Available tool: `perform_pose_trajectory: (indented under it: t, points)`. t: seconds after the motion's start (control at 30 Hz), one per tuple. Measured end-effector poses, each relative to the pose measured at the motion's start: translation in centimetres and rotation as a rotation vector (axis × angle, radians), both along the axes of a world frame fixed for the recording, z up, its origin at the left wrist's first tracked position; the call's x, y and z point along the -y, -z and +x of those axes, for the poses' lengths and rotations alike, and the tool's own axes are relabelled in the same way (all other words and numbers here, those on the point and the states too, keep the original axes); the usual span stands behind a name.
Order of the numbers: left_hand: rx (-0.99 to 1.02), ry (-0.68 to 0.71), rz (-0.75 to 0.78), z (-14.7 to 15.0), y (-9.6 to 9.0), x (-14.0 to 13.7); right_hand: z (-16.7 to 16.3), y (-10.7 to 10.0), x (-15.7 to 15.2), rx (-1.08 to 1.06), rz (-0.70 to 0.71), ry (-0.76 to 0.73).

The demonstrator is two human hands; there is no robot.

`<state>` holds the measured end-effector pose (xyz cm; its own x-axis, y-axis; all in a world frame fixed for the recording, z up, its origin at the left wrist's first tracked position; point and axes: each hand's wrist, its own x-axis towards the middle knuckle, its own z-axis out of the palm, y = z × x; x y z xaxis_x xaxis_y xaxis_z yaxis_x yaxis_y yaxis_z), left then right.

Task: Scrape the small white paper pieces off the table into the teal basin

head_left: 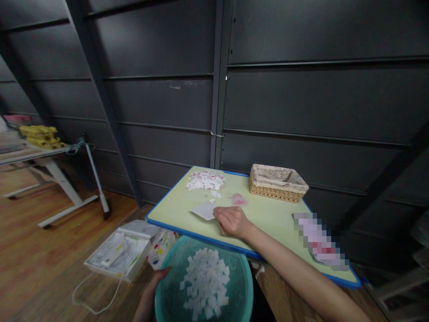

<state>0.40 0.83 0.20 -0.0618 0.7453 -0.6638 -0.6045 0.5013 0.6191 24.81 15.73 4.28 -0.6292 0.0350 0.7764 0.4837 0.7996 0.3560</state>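
Note:
My left hand grips the rim of a green plastic basket below the table's front edge. Inside the basket lies a heap of small white paper pieces. Over the table, my right hand is closed on the right end of a flat white card, which is held low above the tabletop or touches it; I cannot tell which. A few loose white scraps lie just beyond the card. Farther back is a pile of white and pink paper pieces.
The yellow-green table has a blue edge. A cloth-lined wicker basket stands at its back right, with a pixelated item nearer. On the floor at left is an open white box with a cord. A dark panelled wall rises behind.

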Motion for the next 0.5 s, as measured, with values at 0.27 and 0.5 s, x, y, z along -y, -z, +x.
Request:
perform_pose_trajectory:
  t: [0.27, 0.5]
  points:
    - [-0.009, -0.043, 0.049, -0.13, 0.53, -0.14, -0.25, -0.03, 0.66, 0.071, 0.036, 0.058]
    - [0.007, -0.013, 0.037, -0.08, 0.23, 0.01, 0.2, 0.6, -0.04, 0.078, -0.003, 0.077]
